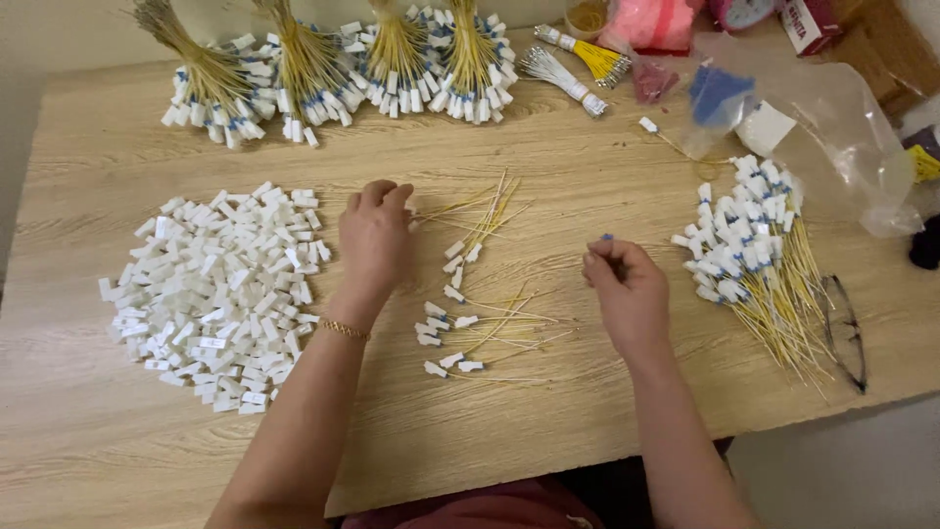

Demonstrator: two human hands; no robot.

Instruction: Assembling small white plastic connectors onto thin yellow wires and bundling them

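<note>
My left hand point(374, 235) rests on the wooden table point(587, 167), its fingertips closed on the ends of thin yellow wires point(490, 211) that fan out to the right. Just left of it lies a big heap of small white plastic caps point(215, 294). My right hand point(627, 289) is curled, pinching a tiny blue-tipped piece point(607, 238) between its fingertips. Between the hands lie several yellow wires with white caps on them point(455, 328).
A pile of capped wires with blue tips point(754, 255) lies right of my right hand. Bundles of finished wires point(333, 69) line the far edge. Clear plastic bags point(832, 137), a pink bag point(651, 22) and spectacles point(847, 333) sit at the right.
</note>
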